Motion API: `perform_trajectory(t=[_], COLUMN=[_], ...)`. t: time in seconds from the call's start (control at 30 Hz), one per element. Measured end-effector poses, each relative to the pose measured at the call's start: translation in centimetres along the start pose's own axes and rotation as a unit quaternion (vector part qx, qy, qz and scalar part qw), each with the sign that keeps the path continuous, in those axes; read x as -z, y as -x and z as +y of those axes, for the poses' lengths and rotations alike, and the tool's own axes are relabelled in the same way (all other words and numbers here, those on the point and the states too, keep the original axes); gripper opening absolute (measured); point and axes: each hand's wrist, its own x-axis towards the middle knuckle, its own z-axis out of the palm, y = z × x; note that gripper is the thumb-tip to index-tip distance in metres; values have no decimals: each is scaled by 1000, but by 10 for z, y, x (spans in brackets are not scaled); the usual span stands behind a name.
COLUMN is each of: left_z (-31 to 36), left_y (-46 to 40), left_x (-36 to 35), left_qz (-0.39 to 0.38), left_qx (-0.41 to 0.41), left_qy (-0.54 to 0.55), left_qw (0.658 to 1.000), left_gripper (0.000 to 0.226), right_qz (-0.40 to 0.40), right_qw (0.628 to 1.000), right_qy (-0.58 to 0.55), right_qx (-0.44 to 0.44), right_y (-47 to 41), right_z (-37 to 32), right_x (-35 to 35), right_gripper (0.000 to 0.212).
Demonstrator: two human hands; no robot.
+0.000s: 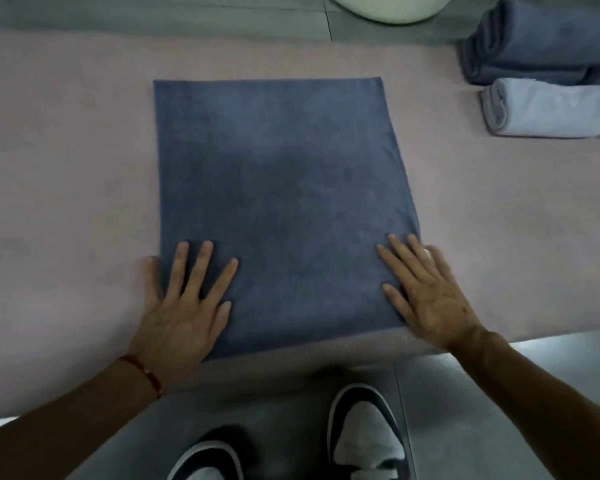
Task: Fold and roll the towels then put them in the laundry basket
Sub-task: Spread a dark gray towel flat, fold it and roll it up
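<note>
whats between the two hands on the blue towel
Only bare blue towel lies between the left hand and the right hand, as the head view shows.

The white basin and rolled towels are cut off by the frame's edges.

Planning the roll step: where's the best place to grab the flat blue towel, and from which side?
Take the blue towel at its near edge, by the two near corners, coming from the person's side. It lies flat and squared on the pink mat, and the left hand and right hand already rest flat on those corners. That hem is probably the easiest to pinch and curl away.
</note>
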Motion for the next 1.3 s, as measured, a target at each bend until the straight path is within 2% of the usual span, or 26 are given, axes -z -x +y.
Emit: perform_trajectory(t=[0.1,0.17,0.23,0.33,0.47,0.6,0.67,0.73,0.8,0.87,0.9,0.97,1.03,1.1,1.13,1.2,1.27,1.3], left_z=[13,21,26,29,33,44,51,57,66,68,65,50,27,-1,-12,-32,-47,-50], left_y=[14,27,33,36,25,16,18,19,19,18,20,24,33,43,45,45,36,29], left_x=[-4,-8,-11,-8,13,28,25,19,22,20,19,26,24,23,28,37,42,45], left_qz=[46,43,21,18,50,38,13,-19,-61,-96,-92,-62,-17,17,16,17,38,49], left_qx=[-152,-204,-184,-161,-202,-225,-198,-158,-117,-59,-31,-25,-62,-81,-63,10,105,149], left_qy=[0,11,34,33,-1,-26,-30,-25,-31,-44,-51,-45,-12,72,152,286,366,399], left_qw=[987,978,982,986,978,973,980,987,991,993,994,997,998,994,986,958,924,903], left_gripper=[61,59,56,53,43,38,33,40,54,56,56,60,40,18,16,17,12,10], right_qz=[50,75,55,0,31,20,4,-1,-10,-10,-6,7,12,21,29,65,106,118], right_qw=[998,996,990,990,986,967,956,951,953,956,959,967,972,980,987,989,967,953], right_qy=[20,35,56,48,33,70,100,120,130,132,128,116,109,62,8,-125,-225,-264], right_qx=[-15,38,115,136,159,244,276,285,273,263,251,225,210,189,156,53,-47,-86], right_y=[21,34,44,52,49,39,33,26,20,17,16,16,16,16,14,6,-9,-19], right_z=[18,12,-2,-15,-6,5,9,9,4,1,2,6,12,17,17,15,18,19], right_x=[6,12,16,13,12,22,30,34,35,35,36,39,40,41,44,54,64,71], right_gripper=[58,53,53,59,47,38,38,39,41,42,40,36,37,33,29,19,8,9])
